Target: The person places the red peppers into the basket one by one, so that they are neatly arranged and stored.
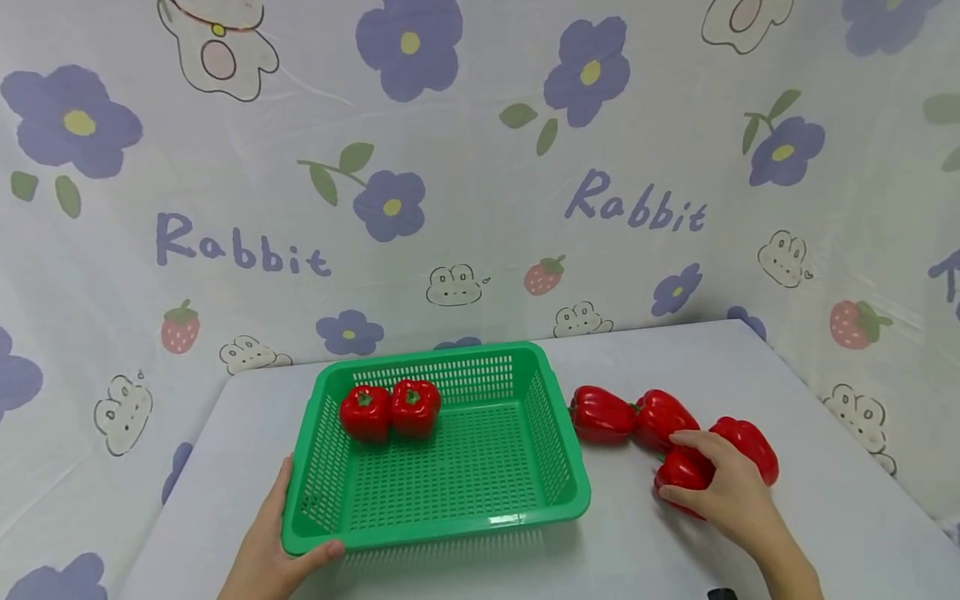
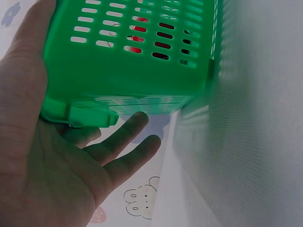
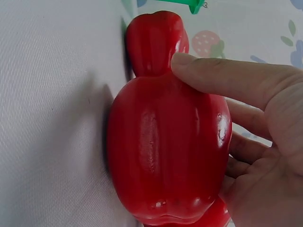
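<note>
A green plastic basket [image 1: 480, 521] with slotted walls stands on the table, two red bell peppers upright in its back left corner. My left hand [image 1: 266, 542] holds the basket's front left corner, thumb on the front rim and fingers along the left side. In the left wrist view, the fingers [image 2: 125, 163] reach round under the rim. Right of the basket, my right hand [image 1: 735, 492] grips a red bell pepper [image 1: 684, 471] between thumb and fingers. This pepper [image 3: 165, 151] lies on its side in the right wrist view, its far side hidden by the hand.
Two more bell peppers, one next to the basket [image 1: 602, 414] and one behind the held one [image 1: 662, 417], lie on their sides. Another pepper [image 1: 753, 450] lies right of the hand. A patterned cloth [image 1: 480, 208] hangs behind the table. A small black object [image 1: 722, 594] shows at the bottom edge.
</note>
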`<state>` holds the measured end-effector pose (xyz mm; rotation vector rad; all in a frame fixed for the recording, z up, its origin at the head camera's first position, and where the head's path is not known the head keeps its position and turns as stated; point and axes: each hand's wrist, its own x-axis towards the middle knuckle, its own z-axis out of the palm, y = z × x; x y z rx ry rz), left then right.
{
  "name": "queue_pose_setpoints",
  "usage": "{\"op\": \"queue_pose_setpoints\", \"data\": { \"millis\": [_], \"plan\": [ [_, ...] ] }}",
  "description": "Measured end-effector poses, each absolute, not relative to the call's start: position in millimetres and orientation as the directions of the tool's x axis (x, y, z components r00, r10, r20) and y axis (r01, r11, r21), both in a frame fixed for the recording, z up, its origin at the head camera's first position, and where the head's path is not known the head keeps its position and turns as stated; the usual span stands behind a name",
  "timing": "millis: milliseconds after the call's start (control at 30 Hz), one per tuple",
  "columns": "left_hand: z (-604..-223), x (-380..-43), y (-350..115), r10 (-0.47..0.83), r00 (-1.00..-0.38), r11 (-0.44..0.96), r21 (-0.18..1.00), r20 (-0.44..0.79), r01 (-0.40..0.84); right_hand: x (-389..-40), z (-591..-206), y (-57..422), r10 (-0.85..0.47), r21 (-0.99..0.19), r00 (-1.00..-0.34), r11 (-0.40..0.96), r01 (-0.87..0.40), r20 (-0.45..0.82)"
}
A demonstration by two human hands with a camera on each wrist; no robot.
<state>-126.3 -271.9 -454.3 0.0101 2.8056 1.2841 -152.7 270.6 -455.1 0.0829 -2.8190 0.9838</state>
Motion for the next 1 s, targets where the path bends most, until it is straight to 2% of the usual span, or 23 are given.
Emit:
{"op": "queue_pose_setpoints", "data": {
  "millis": [1000],
  "plan": [
    [-451.3, -125.3, -268.9, 0.020, -0.996, 0.641, 0.766, -0.082, -0.050, -150.7, -455.4, 273.7, 0.005, -0.685, -0.989, 0.722, -0.097, 0.145]
  ]
}}
